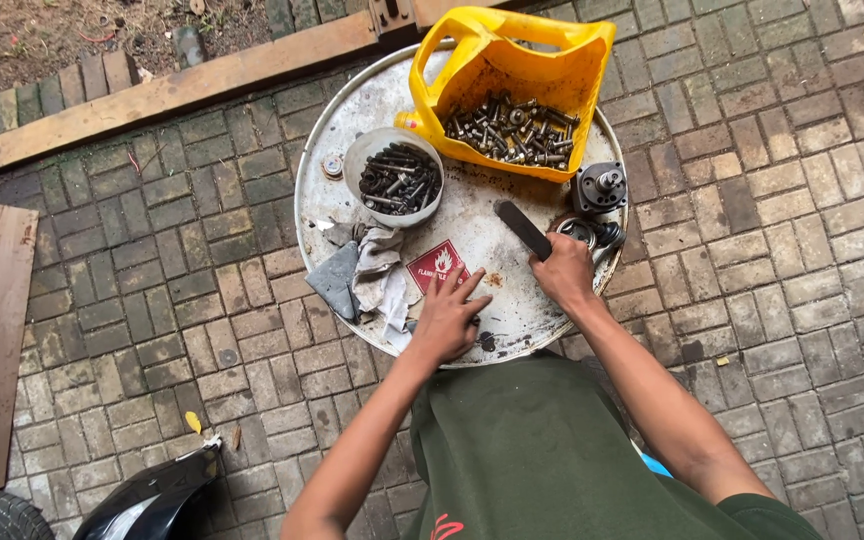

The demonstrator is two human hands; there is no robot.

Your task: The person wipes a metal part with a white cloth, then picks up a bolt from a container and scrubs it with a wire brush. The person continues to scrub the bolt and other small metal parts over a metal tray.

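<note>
Right hand (564, 272) gripping a dark flat blade (522, 228), long axis pointing up-left across the drum lid (472, 215), left hand (449, 318) spread flat beside a red diamond label (436, 264)

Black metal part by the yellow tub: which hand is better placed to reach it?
Likely right. The right hand, holding a dark flat tool, sits just below the black metal part; the left hand rests flat further away.

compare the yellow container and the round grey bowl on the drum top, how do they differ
The yellow cut-open jug is large, angular and bright, with a handle at its corner; the grey bowl is smaller, round and dull. The jug sits at the far edge of the drum lid, the bowl further left. Both hold loose bolts and lie beyond the left hand and right hand.
</note>
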